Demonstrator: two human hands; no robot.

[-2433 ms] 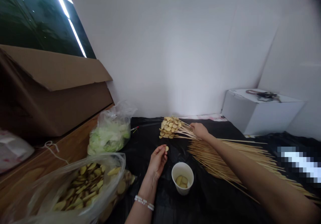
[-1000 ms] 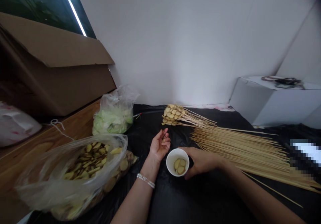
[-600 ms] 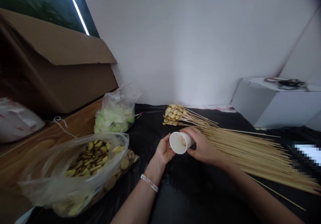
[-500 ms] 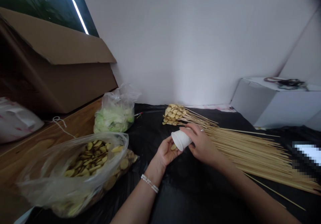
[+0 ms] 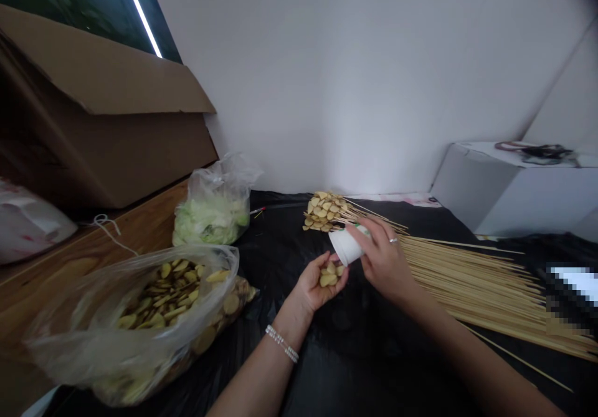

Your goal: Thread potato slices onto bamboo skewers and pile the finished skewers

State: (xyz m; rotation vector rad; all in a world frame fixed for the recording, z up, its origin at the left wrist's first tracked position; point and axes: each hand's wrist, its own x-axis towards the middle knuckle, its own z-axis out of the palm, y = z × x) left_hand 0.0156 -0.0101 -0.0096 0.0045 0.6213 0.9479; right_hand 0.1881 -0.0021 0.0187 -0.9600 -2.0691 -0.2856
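My left hand [image 5: 318, 283] is cupped palm up, holding several pale yellow potato slices [image 5: 330, 273]. Tilted just above them is a white paper cup [image 5: 346, 246], its mouth facing down and left toward the palm. My right hand [image 5: 380, 255] grips the cup from the right, fingers wrapped round its base end. Behind the cup lies a pile of skewered potato slices [image 5: 323, 210] with their sticks pointing right. Long bare bamboo skewers [image 5: 471, 286] are spread beside my right forearm.
An open plastic bag [image 5: 140, 348] of potato slices stands to the left on the black sheet [image 5: 355, 361]. Behind it are a bag of pale green leaves [image 5: 212, 217] and a large cardboard box [image 5: 126, 155]. A white box [image 5: 495, 186] stands at the back right.
The right hand has moved the cup up and right, partly away from the left palm. More potato slices now show in the left hand.
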